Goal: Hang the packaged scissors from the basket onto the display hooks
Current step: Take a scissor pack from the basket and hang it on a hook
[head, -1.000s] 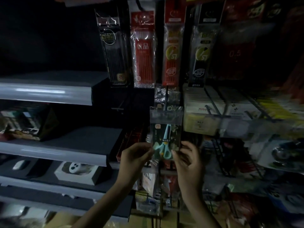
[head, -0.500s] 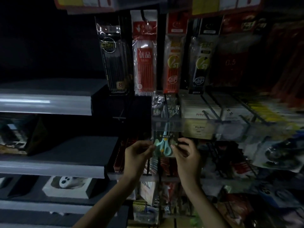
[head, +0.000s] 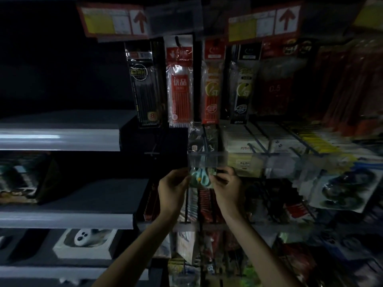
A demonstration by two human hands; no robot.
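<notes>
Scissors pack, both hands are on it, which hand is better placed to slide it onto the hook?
Right, marginally. The right hand pinches the scissors pack slightly higher, nearer the hook above; the left hand grips the lower left edge, suited to steadying.

Shelving, my left: grey shelves in tiers. The middle shelf [head: 66, 219] carries a dark boxed item [head: 20, 179] at its far left, detail too dim to read. The lowest shelf [head: 31, 272] carries a white box [head: 87, 243], lying flat. Ahead and to my right, display hooks [head: 256, 147] carry rows of white packs [head: 244, 143]. Above them hang a black pack [head: 145, 90] and a red pack [head: 180, 85], side by side.
</notes>
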